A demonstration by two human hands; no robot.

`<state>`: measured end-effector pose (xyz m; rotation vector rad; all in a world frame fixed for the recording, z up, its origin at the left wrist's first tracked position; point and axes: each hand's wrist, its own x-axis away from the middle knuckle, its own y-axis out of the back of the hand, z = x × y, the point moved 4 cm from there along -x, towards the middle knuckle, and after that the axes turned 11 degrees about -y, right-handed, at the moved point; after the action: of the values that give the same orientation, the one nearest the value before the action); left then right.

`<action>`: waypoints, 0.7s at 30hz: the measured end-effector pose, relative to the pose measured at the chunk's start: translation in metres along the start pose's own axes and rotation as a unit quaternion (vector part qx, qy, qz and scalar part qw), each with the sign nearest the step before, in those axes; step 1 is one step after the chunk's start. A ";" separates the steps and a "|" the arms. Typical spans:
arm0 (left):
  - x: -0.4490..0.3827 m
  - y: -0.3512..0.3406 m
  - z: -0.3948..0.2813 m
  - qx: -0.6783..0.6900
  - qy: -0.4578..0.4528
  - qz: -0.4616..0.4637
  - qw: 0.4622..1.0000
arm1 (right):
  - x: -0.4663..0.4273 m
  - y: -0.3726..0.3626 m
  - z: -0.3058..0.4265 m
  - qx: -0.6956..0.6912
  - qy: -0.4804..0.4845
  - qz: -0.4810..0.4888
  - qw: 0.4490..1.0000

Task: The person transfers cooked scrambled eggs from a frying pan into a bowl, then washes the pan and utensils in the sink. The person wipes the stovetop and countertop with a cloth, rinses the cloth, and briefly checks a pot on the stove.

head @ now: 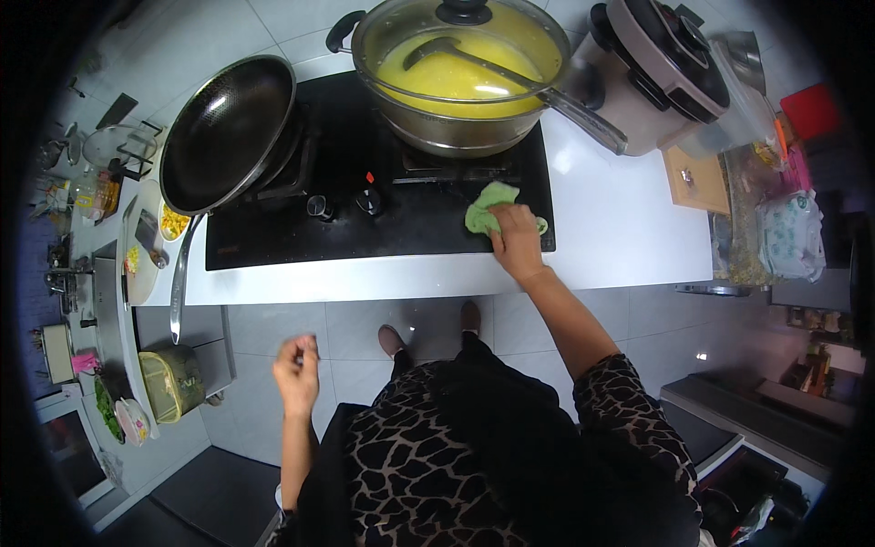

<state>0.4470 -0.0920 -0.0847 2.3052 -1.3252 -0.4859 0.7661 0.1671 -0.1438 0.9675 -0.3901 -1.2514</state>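
My right hand (pixel 516 236) presses a crumpled green cloth (pixel 491 205) onto the black glass cooktop (pixel 424 229), near its front right corner. Behind the cloth a large steel pot (pixel 465 133) stands on the right burner, full of yellow food (pixel 451 72). A ladle (pixel 581 119) rests across the pot's tilted glass lid (pixel 458 96) or its rim; I cannot tell which. My left hand (pixel 297 372) hangs in front of the counter with its fingers curled, and nothing shows in it. Two control knobs (pixel 369 202) sit left of the cloth.
A dark frying pan (pixel 225 137) sits tilted on the left burner, its handle (pixel 179 287) jutting past the counter edge. An electric pressure cooker (pixel 649 82) stands right of the pot. At left are a bowl of yellow food (pixel 172 222), a cleaver (pixel 149 236) and a bin (pixel 171 383).
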 end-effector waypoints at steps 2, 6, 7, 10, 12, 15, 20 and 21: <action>0.021 -0.002 0.011 0.044 0.040 0.010 0.998 | -0.014 0.005 0.013 -0.016 0.038 -0.009 0.999; 0.014 -0.019 0.016 0.007 -0.003 0.071 0.997 | -0.026 -0.017 0.004 0.030 0.071 0.003 0.997; 0.015 -0.022 0.014 -0.009 -0.013 0.089 0.996 | -0.028 -0.016 0.007 0.019 0.073 0.022 0.997; 0.007 -0.032 -0.004 0.014 -0.004 0.104 0.994 | -0.023 -0.007 -0.007 0.001 0.086 0.039 0.996; 0.007 -0.026 -0.008 0.008 -0.009 0.099 0.995 | -0.011 0.010 -0.019 0.005 0.075 0.025 0.997; 0.020 -0.019 0.007 -0.002 -0.012 0.068 0.998 | -0.003 0.028 -0.045 0.028 0.012 -0.037 0.999; 0.041 -0.016 0.016 -0.006 0.036 0.068 0.997 | -0.078 0.036 -0.076 -0.017 -0.088 -0.155 0.984; 0.040 -0.021 0.013 -0.014 0.037 0.074 0.996 | -0.094 0.032 -0.084 -0.020 -0.108 -0.145 0.983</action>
<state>0.4749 -0.1199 -0.1097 2.1603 -1.4314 -0.3646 0.8168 0.2864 -0.1435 0.8775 -0.4012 -1.6309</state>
